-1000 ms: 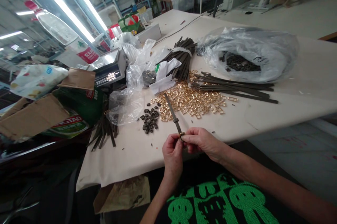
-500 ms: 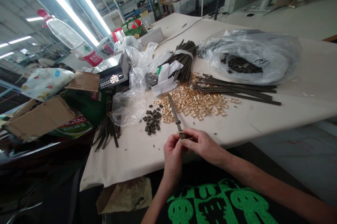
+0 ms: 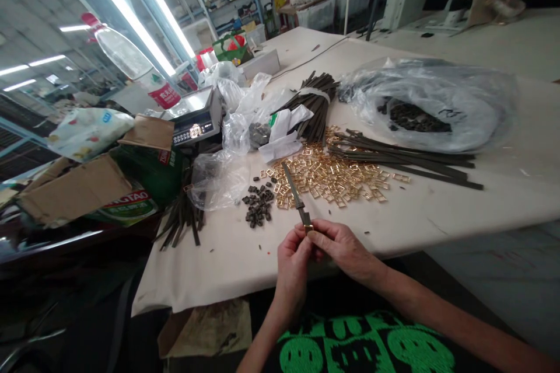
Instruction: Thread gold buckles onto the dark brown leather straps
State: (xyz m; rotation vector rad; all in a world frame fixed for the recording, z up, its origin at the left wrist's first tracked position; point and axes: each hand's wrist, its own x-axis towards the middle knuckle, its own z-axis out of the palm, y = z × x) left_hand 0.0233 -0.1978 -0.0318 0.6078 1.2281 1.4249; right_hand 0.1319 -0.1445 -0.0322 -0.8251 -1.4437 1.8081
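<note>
Close together at the table's near edge, my left hand (image 3: 292, 256) and my right hand (image 3: 343, 247) both pinch one dark olive strap (image 3: 292, 186). Its free end points away from me over the table. A gold buckle (image 3: 308, 227) sits on the strap at my fingertips, and a small dark loop (image 3: 300, 206) is around the strap just beyond it. The strap's near end is hidden by my fingers. Past my hands lies a spread heap of gold buckles (image 3: 345, 177). Left of it is a small pile of dark strap loops (image 3: 258, 205).
Loose straps (image 3: 406, 157) lie right of the buckles, with a tied strap bundle (image 3: 321, 98) behind. A clear plastic bag (image 3: 476, 104) holds dark pieces. A scale (image 3: 199, 116), cardboard box (image 3: 79, 192) and bottle (image 3: 126, 55) stand left. More straps (image 3: 184, 215) hang by the table's left edge.
The camera view has shifted slightly, so the scene sits further right. My fingers have moved around the buckle, with the right thumb now over it. Both hands still hold the strap.
</note>
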